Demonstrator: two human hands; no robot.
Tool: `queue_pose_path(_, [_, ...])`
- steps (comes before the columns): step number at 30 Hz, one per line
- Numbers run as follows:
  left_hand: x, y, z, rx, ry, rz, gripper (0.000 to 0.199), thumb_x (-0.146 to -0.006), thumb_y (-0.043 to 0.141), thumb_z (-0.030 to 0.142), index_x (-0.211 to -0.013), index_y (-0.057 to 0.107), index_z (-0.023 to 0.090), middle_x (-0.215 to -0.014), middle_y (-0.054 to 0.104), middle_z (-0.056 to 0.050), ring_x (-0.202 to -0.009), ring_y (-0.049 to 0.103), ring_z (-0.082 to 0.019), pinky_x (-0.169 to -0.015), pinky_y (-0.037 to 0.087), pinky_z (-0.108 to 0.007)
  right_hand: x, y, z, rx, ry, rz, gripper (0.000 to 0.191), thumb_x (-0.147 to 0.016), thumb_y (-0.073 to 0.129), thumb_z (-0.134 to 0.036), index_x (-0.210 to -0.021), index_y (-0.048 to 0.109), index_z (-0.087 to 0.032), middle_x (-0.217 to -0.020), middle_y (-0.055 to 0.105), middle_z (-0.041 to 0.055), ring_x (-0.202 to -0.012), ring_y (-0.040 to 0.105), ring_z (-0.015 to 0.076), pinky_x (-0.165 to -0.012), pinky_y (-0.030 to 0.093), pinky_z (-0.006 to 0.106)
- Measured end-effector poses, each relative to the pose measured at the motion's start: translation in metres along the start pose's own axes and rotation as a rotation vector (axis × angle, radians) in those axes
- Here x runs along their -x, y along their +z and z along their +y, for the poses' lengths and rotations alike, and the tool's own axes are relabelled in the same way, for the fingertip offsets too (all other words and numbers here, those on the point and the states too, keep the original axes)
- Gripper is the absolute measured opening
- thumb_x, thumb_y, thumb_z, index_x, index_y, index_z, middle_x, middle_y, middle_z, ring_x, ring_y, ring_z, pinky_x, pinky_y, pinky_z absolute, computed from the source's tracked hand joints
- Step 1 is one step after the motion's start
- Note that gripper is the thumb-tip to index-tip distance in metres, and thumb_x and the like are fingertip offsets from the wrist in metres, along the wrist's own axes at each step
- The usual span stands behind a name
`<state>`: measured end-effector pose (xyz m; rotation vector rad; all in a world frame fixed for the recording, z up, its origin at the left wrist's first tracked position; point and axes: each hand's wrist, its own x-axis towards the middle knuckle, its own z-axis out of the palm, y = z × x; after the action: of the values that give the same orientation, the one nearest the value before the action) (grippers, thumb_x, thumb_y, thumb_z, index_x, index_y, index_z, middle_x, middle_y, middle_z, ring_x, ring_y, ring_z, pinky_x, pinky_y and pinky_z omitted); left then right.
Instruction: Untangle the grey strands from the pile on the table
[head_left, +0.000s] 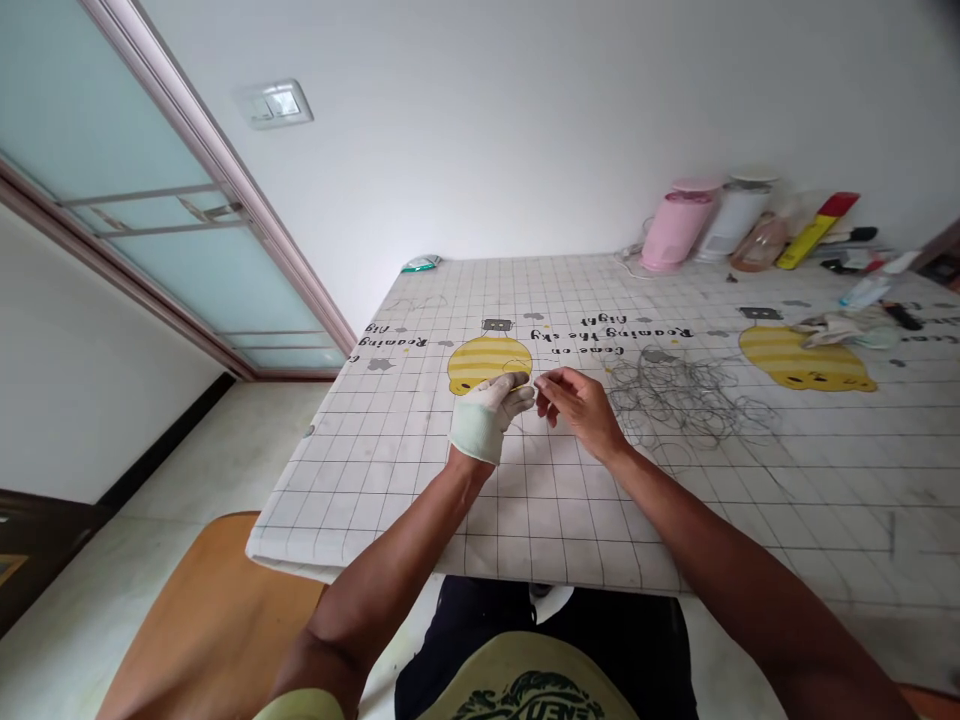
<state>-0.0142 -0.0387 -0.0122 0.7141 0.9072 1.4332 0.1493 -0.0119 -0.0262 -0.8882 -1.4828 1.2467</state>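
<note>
In the head view, the gloved left hand (493,408) and the bare right hand (581,408) are held close together at the frame's centre, fingers curled; whether anything is gripped cannot be told. Tangled wire (675,398) is spread right of centre on the surface (360,500).

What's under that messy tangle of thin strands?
Beside the right hand, the tangle lies on the checked tablecloth, which shows through the gaps. What the thickest loops cover can't be seen.
</note>
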Motion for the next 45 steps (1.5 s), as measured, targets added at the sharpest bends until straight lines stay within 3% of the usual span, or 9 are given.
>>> queue_pose_path(3, [0.001, 0.004, -0.007, 0.058, 0.001, -0.084, 0.017, -0.09, 0.073, 0.031, -0.092, 0.072, 0.014, -0.106, 0.072, -0.01, -0.085, 0.068, -0.014, -0.086, 0.059, -0.03, -0.005, -0.004, 0.007, 0.046, 0.027, 0.094, 0.042, -0.09, 0.074, -0.063, -0.089, 0.065, -0.022, -0.069, 0.065, 0.0012, -0.059, 0.059, 0.0158, -0.047, 0.046, 0.027])
queue_pose_path(10, [-0.01, -0.002, -0.017, -0.004, -0.071, -0.185, 0.027, -0.078, 0.083, 0.038, -0.083, 0.071, 0.014, -0.102, 0.074, -0.012, -0.074, 0.065, -0.013, -0.071, 0.056, -0.028, -0.005, -0.008, 0.007, 0.029, -0.033, 0.05, 0.03, -0.092, 0.073, -0.052, -0.093, 0.071, -0.022, -0.074, 0.068, 0.0023, -0.065, 0.064, 0.0172, -0.051, 0.051, 0.028])
queue_pose_path(14, [-0.015, -0.008, -0.008, -0.272, -0.129, -0.126, 0.023, -0.085, 0.074, 0.036, -0.086, 0.074, 0.013, -0.097, 0.076, -0.012, -0.07, 0.064, -0.012, -0.063, 0.051, -0.025, -0.001, -0.009, 0.005, 0.221, -0.091, 0.088, 0.026, -0.096, 0.067, -0.049, -0.096, 0.07, -0.024, -0.077, 0.07, 0.0027, -0.067, 0.065, 0.0181, -0.057, 0.053, 0.03])
queue_pose_path(19, [-0.02, -0.009, 0.007, -0.679, -0.103, -0.055, 0.023, -0.088, 0.067, 0.033, -0.077, 0.075, 0.015, -0.089, 0.077, -0.01, -0.067, 0.067, -0.015, -0.06, 0.053, -0.026, 0.002, -0.007, 0.006, 0.467, -0.246, 0.121, 0.02, -0.099, 0.061, -0.043, -0.1, 0.069, -0.025, -0.087, 0.073, 0.004, -0.074, 0.066, 0.019, -0.069, 0.055, 0.033])
queue_pose_path(25, [-0.017, -0.009, -0.005, -0.438, -0.181, -0.051, 0.014, -0.088, 0.068, 0.027, -0.079, 0.071, 0.017, -0.097, 0.076, -0.01, -0.065, 0.063, -0.012, -0.058, 0.049, -0.025, 0.0, -0.01, 0.007, 0.473, -0.217, 0.182, 0.021, -0.099, 0.061, -0.043, -0.1, 0.071, -0.024, -0.089, 0.075, 0.0048, -0.074, 0.068, 0.0203, -0.071, 0.055, 0.034])
queue_pose_path(28, [-0.014, -0.01, -0.013, -0.364, -0.199, -0.079, 0.018, -0.091, 0.067, 0.03, -0.077, 0.067, 0.018, -0.088, 0.072, -0.007, -0.058, 0.056, -0.01, -0.054, 0.043, -0.024, -0.002, -0.012, 0.007, 0.455, -0.2, 0.188, 0.022, -0.098, 0.062, -0.043, -0.1, 0.073, -0.024, -0.089, 0.076, 0.0052, -0.073, 0.068, 0.0202, -0.07, 0.055, 0.035])
queue_pose_path(33, [-0.01, -0.009, -0.014, -0.436, -0.105, -0.024, 0.033, -0.097, 0.058, 0.03, -0.068, 0.062, 0.017, -0.073, 0.065, -0.003, -0.053, 0.049, -0.008, -0.053, 0.039, -0.023, -0.001, -0.009, 0.009, 0.42, -0.138, 0.154, 0.025, -0.094, 0.068, -0.046, -0.104, 0.073, -0.023, -0.089, 0.076, 0.0051, -0.071, 0.066, 0.0196, -0.067, 0.054, 0.034])
queue_pose_path(39, [-0.01, -0.006, -0.017, -0.479, -0.028, 0.028, 0.026, -0.094, 0.06, 0.031, -0.075, 0.069, 0.017, -0.077, 0.068, -0.003, -0.061, 0.057, -0.011, -0.06, 0.047, -0.024, 0.002, 0.0, 0.009, 0.325, -0.086, 0.15, 0.023, -0.093, 0.068, -0.043, -0.1, 0.073, -0.022, -0.078, 0.073, 0.0036, -0.063, 0.064, 0.0184, -0.06, 0.052, 0.032])
queue_pose_path(45, [-0.02, -0.009, -0.012, -0.476, 0.077, -0.076, 0.017, -0.086, 0.069, 0.033, -0.084, 0.076, 0.018, -0.079, 0.067, 0.0, -0.074, 0.06, -0.012, -0.072, 0.05, -0.024, 0.005, 0.003, 0.011, 0.385, -0.181, 0.128, 0.025, -0.097, 0.063, -0.042, -0.101, 0.078, -0.022, -0.084, 0.074, 0.0063, -0.069, 0.066, 0.0202, -0.06, 0.052, 0.033])
